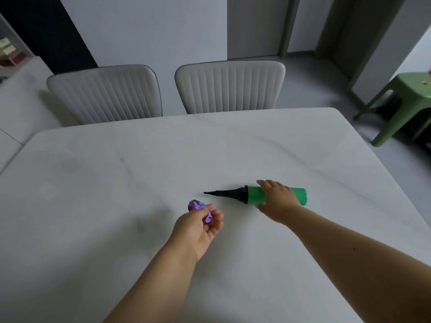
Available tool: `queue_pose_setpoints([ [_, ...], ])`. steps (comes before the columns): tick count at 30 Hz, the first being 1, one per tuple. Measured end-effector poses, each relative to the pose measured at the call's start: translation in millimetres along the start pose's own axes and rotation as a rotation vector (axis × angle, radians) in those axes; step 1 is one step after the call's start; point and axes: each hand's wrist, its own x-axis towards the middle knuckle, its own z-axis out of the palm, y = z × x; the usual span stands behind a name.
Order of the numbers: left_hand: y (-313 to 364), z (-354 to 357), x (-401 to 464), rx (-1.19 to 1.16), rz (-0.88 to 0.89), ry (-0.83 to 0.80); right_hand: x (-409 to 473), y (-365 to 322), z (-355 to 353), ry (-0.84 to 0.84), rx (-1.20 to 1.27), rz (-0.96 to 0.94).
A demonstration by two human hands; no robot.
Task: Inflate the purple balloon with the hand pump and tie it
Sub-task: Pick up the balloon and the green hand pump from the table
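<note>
Gripping crumpled purple balloon (198, 207), cylindrical pump (254, 197)

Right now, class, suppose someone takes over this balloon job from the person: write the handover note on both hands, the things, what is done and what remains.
Left hand: pinches the limp purple balloon just above the white table.
Right hand: laid over the green barrel of the hand pump, which lies on the table, black nozzle pointing left toward the balloon.
Done: balloon picked up.
Left: lift the pump, fit the balloon's neck on the nozzle, inflate, tie.
</note>
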Motion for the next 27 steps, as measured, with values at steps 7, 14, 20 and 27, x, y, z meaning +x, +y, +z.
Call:
queue_pose_setpoints([
  [7,9,-2,11,-0.074,0.052,0.033,-1,-4,17,-0.031,-0.197,-0.073],
  [14,26,6,21,-0.21,0.111,0.051,-68,-17,-22,0.051,0.313,0.047],
  [20,38,20,15,-0.264,0.13,-0.021,-127,-22,-47,-0.272,0.867,-0.038],
  [27,39,33,3,-0.225,0.168,-0.13,-140,-30,-54,-0.491,1.176,0.017],
])
